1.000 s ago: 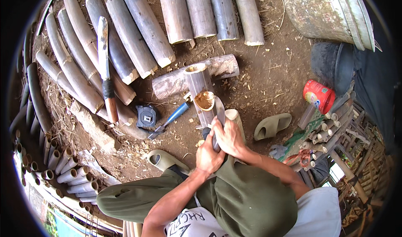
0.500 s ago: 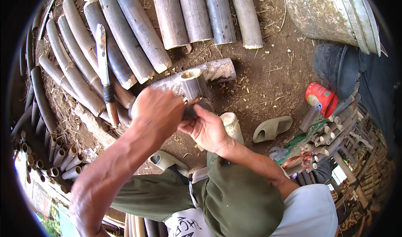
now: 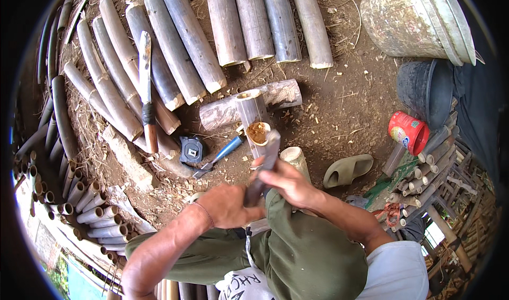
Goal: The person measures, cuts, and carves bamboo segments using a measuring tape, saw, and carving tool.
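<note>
Head view: my left hand (image 3: 225, 207) was wrapped round the lower part of a dark knife (image 3: 271, 150), my right hand (image 3: 290, 184) clamped on it higher up, close by. The notched bamboo (image 3: 251, 110) lay just beyond both, far end across a log (image 3: 217, 114). Its near end was hidden; I couldn't tell whether the knife touched it. My left fingers hardly showed.

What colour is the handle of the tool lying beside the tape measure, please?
The handle is blue; it shows best in the head view.
</note>
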Available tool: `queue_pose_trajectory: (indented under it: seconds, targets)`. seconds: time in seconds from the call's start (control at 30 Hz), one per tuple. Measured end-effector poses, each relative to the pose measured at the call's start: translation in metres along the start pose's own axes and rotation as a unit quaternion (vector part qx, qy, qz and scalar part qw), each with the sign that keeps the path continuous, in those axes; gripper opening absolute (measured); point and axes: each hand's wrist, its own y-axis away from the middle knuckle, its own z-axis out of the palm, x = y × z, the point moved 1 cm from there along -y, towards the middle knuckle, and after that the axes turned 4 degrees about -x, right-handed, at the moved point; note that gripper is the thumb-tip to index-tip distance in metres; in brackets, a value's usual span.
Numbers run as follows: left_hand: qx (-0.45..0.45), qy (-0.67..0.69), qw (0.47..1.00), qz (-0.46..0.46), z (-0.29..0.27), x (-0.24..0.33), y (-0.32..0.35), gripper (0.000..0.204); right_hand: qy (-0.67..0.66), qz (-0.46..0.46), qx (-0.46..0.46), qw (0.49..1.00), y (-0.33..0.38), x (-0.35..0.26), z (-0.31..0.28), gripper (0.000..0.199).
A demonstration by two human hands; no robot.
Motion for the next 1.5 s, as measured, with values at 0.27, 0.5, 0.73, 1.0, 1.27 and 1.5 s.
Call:
queue_pose_trajectory:
  seconds: [0.27, 0.5, 0.73, 1.0, 1.27, 1.5]
  targets:
    - [0.077, 0.516, 0.851, 0.061, 0.013, 0.023, -0.091, 0.075, 0.590, -0.024, 0.073, 0.804, 0.017, -0.055, -0.033, 0.035]
    - [0.246, 0.564, 0.780, 0.114, 0.008, 0.040, -0.136, 0.037, 0.648, 0.120, 0.036, 0.752, -0.018, -0.109, -0.031, 0.026]
    - [0.157, 0.844, 0.448, 0.250, 0.004, 0.040, -0.113, 0.020, 0.805, 0.156, -0.130, 0.558, -0.064, -0.154, 0.020, 0.017]
    - [0.095, 0.909, 0.189, 0.360, 0.010, 0.029, -0.118, 0.025, 0.872, 0.145, -0.291, 0.366, -0.134, -0.150, 0.073, 0.011]
    - [-0.005, 0.936, 0.240, 0.259, 0.041, 0.082, -0.132, 0.031, 0.875, 0.132, -0.250, 0.394, -0.066, -0.147, -0.009, 0.010]
    - [0.181, 0.747, 0.634, 0.082, 0.051, 0.040, -0.126, 0.039, 0.724, 0.119, -0.075, 0.676, -0.020, -0.084, -0.042, 0.014]
